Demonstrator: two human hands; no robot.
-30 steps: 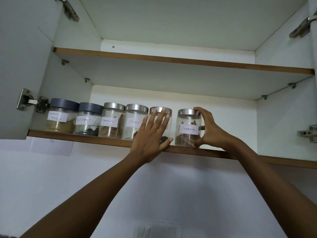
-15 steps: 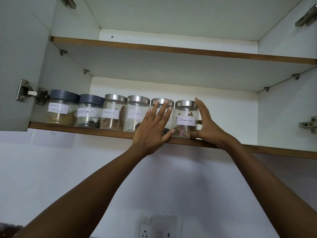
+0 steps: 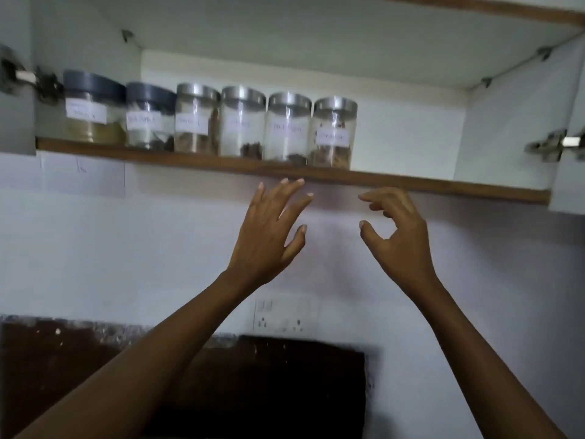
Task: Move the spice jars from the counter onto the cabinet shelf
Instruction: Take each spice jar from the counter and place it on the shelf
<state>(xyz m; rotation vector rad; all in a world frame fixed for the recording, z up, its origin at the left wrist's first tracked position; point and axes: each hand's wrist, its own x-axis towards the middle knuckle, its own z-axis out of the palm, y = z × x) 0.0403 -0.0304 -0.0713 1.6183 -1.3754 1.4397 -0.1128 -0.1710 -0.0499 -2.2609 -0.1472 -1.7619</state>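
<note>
Both hands, left hand and right hand, hang empty with fingers spread, just below the shelf. Above them six spice jars stand touching near its front edge; a careless knuckle rising could topple one.

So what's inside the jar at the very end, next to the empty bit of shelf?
The end jar holds brown, reddish chunky bits piled at the bottom. Its white label covers the middle, and the writing is too blurry to read.

Jar labels blurred, perhaps handwritten; left hinge cut by edge.
</note>
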